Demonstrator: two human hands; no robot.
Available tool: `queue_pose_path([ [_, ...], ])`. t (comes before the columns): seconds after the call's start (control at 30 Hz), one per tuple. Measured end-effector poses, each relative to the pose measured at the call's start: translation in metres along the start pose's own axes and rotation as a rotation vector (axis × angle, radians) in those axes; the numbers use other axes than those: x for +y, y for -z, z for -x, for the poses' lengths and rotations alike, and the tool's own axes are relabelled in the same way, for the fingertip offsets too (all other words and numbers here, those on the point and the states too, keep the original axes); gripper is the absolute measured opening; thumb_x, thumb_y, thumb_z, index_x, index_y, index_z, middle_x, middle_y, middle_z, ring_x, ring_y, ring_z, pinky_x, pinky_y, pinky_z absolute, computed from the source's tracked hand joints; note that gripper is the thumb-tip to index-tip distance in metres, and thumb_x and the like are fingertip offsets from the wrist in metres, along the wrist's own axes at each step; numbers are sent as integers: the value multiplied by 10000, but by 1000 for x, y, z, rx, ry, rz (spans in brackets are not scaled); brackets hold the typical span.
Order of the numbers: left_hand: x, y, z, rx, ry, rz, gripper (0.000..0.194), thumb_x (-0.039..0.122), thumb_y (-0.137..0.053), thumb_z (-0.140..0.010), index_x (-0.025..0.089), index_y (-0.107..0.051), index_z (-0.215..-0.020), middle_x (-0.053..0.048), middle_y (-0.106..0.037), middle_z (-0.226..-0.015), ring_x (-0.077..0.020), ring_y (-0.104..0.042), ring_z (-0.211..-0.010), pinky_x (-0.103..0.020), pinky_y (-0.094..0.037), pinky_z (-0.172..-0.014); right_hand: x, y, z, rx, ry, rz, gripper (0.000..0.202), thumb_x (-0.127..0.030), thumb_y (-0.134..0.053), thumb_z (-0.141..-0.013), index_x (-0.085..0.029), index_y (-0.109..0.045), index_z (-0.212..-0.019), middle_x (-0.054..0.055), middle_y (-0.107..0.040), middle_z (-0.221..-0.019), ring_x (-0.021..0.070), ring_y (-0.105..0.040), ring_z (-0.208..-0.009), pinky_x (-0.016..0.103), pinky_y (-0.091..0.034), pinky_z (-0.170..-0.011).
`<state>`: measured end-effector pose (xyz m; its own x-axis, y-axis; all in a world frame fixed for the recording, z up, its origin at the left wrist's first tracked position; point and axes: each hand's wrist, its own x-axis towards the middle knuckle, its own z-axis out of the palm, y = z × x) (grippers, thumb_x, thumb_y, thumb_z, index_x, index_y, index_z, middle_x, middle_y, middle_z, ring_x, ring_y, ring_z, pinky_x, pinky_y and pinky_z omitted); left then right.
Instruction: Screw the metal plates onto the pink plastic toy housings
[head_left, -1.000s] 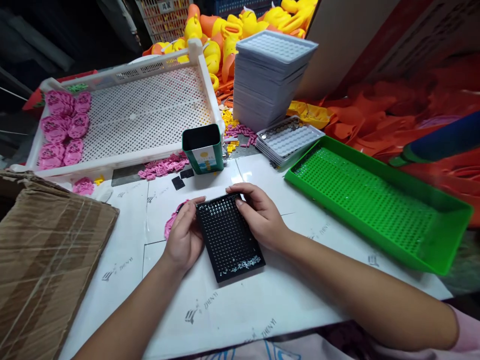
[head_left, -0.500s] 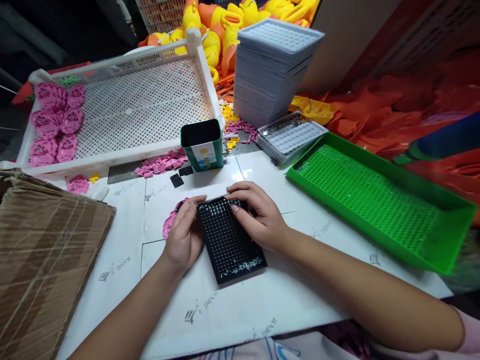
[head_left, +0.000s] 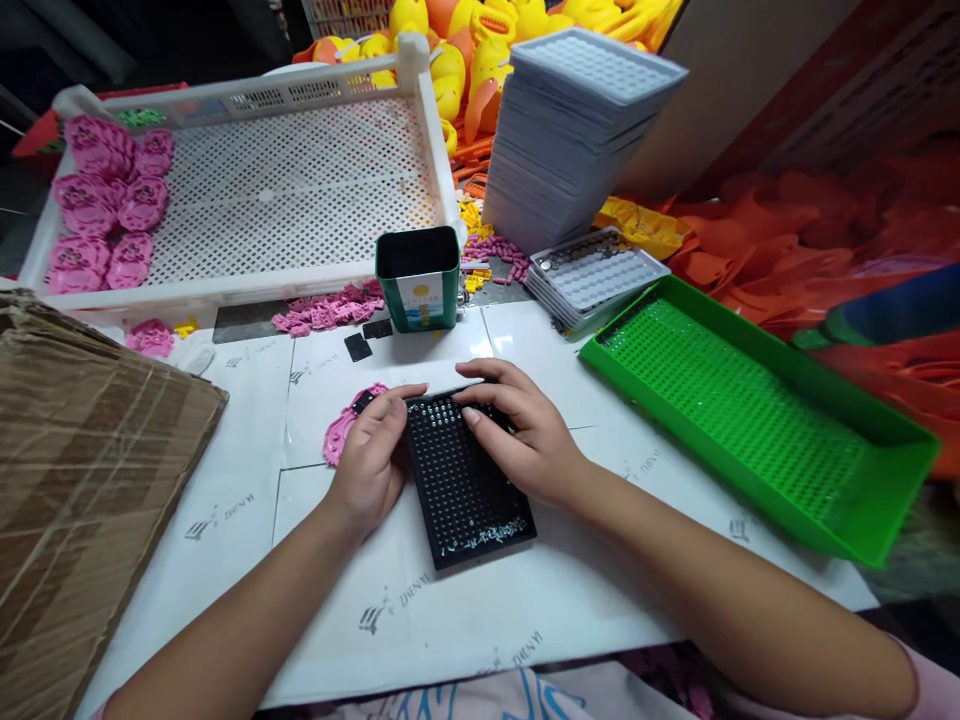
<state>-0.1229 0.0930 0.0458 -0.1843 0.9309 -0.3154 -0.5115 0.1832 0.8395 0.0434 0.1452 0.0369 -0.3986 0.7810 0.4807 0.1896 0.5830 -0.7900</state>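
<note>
A black perforated tray is held over the white work surface, its rows of holes facing up. Small shiny screws sit in several holes near its far edge, and a loose heap of them lies along its near edge. My left hand grips the tray's left side, thumb on the rim. My right hand holds the far right side, with fingers over the edge and thumb on the holes. Beside my left hand lies a pink plastic piece with a small black part on it.
Beyond the tray stands a green tin, with small black plates next to it. A green perforated tray lies right. At the back are a white crate and stacked white trays. A cardboard box is left.
The view has shifted slightly. The black tray has turned a little and stays in both hands; the screws lie much as before.
</note>
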Motion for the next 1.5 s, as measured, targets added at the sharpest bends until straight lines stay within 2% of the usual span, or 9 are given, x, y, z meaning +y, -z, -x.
queue_pose_path([
  [0.47,-2,1,0,2,35,35,422,480,-865,-649,188,-739,-926,-33,-674,-795,-123,-605,-715,-206,-489,-634,-2,0,-1,-33,-242,-215,133,-183,-572,-860,-228,-688,-905,98,-624,-1228,209,-608,-1193,479,-496,-1058],
  [0.77,-1,0,-1,-2,35,45,407,468,-865,-652,188,-741,-920,-36,-679,-795,-127,-605,-711,-214,-491,-632,-2,0,0,-6,-284,-231,94,-199,-592,-844,-238,-677,-855,80,-628,-1213,212,-608,-1171,484,-492,-1047],
  [0.87,-1,-1,-1,1,36,51,405,454,-870,-648,180,-741,-917,-41,-687,-807,-126,-611,-717,-209,-495,-636,-1,-1,-1,31,-194,-143,82,-193,-581,-854,-226,-656,-860,92,-638,-1181,212,-630,-1129,473,-523,-1002],
  [1.03,0,-1,1,-17,33,37,391,443,-867,-659,183,-738,-921,-40,-695,-813,-126,-620,-700,-220,-507,-640,2,1,1,95,122,178,94,-143,-587,-844,-202,-644,-890,126,-659,-1109,223,-663,-1028,442,-584,-882],
  [1.17,-1,3,3,-71,11,-42,384,459,-840,-695,190,-740,-951,-25,-672,-729,-117,-594,-625,-214,-475,-568,0,8,-1,5,244,360,143,-127,-543,-864,-190,-646,-940,147,-683,-1122,243,-666,-1022,435,-597,-849],
  [1.3,-5,8,4,-114,-13,-135,388,481,-802,-738,205,-743,-1004,-6,-636,-654,-100,-557,-555,-199,-419,-501,-5,18,-6,-66,350,547,142,-135,-519,-884,-191,-647,-908,128,-725,-1038,220,-691,-916,367,-614,-758],
  [1.5,-7,7,3,-148,-44,-138,352,465,-818,-724,224,-762,-975,-19,-671,-710,-99,-588,-605,-197,-464,-557,-12,23,-11,-84,460,694,125,-127,-549,-869,-184,-636,-800,94,-749,-896,185,-663,-701,319,-550,-601],
])
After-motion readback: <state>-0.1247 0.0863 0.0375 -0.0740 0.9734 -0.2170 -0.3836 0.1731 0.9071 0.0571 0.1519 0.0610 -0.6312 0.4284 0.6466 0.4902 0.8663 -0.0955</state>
